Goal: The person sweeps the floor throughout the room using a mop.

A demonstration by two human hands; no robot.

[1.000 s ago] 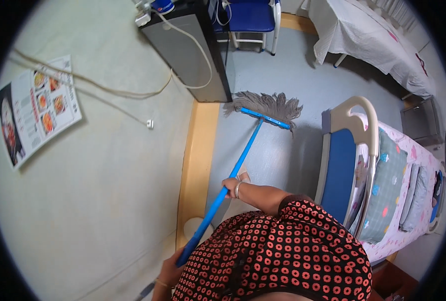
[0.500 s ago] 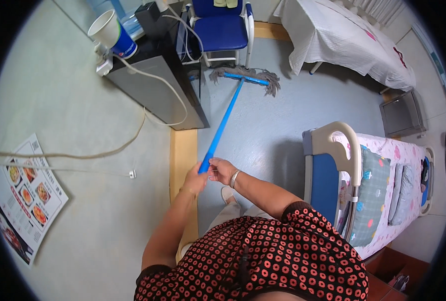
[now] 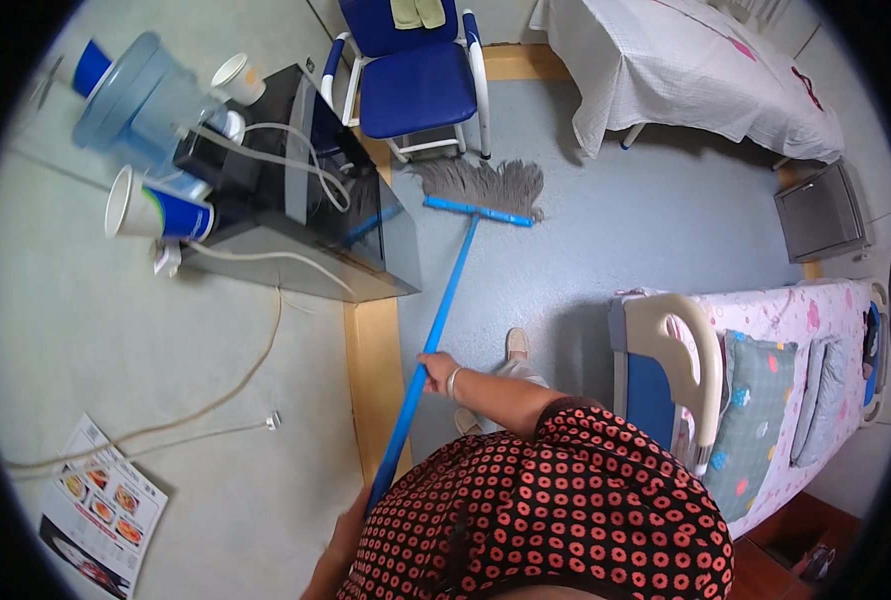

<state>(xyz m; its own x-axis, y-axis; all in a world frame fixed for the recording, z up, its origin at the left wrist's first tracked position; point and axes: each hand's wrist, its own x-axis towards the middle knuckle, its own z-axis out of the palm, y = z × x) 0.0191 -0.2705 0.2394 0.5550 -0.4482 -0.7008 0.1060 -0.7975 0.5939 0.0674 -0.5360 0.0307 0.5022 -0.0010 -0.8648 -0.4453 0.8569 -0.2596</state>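
Observation:
A mop with a long blue handle (image 3: pixel 447 296) slants across the floor away from me. Its grey string head (image 3: pixel 481 185) lies flat in front of the blue chair, with the strands fanned out toward the chair legs. Partway down the handle, my right hand (image 3: pixel 436 372) is closed around it, a bracelet on the wrist. Low beside my body, my left hand (image 3: pixel 353 512) is at the handle's near end; its fingers are partly hidden but it appears wrapped round the handle.
Left of the mop stands a dark glass-fronted cabinet (image 3: pixel 300 265) with a paper cup (image 3: pixel 160 210), a water jug and cables on top. The blue chair (image 3: pixel 420 90) is ahead. A bed (image 3: pixel 670 350) stands right, a sheet-draped bed (image 3: pixel 665 75) far right, beside a grey bedside cabinet (image 3: pixel 820 215).
The mop head has come back toward me from the chair, its strands now trailing on the far side. My left hand has drawn down and back, and my hands are now farther apart.

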